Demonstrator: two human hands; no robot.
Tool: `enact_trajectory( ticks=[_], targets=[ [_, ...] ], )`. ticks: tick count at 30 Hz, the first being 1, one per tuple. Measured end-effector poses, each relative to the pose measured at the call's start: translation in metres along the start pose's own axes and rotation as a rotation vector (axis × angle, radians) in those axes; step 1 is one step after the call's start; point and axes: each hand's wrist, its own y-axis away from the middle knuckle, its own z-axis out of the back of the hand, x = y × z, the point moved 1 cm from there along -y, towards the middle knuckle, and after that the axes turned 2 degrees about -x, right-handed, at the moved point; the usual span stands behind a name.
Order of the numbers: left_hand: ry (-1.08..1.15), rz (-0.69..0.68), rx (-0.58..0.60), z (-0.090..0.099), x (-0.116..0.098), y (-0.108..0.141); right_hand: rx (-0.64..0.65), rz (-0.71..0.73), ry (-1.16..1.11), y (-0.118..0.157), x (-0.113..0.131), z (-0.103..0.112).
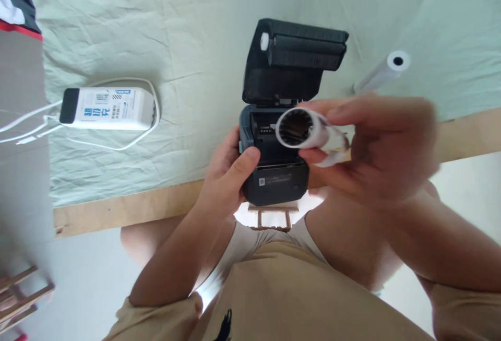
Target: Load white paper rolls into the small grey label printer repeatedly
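Observation:
My left hand (229, 174) grips a dark portable printer (274, 187) by its left side, with the thumb over the edge of the body. The printer's lid (284, 87) is swung up and back, baring a black roller and a small white knob inside. Between the thumb and fingers of my right hand (387, 148) is a white paper roll (321, 133). A wide hollow core faces the camera, and a loose strip of paper curls off behind it. This roll is held over the right part of the printer's open bay, partly covering it; whether it touches the printer, I cannot tell.
On the pale green cloth (195, 33), a thin white paper roll (378, 75) lies to the right. A white charger block (113, 108) with white cables is at the left. The table's wooden edge (129, 210) runs in front of me.

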Motion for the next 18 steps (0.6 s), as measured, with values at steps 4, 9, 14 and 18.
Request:
enact_trajectory(
  ticks=[4,9,14,18],
  targets=[
    [-0.029,-0.028,0.017,0.0,0.0,0.0,-0.003,0.222,0.173,-0.005,-0.007,-0.014],
    [-0.049,-0.002,-0.003,0.0,-0.001,0.0,0.027,0.26,0.156,-0.009,-0.012,-0.013],
    [-0.012,0.017,0.013,-0.001,-0.001,0.001,0.024,0.275,0.144,-0.002,-0.002,-0.012],
    [0.0,-0.015,0.018,-0.003,-0.002,0.0,0.089,0.309,0.107,0.007,-0.003,-0.012]
  ],
)
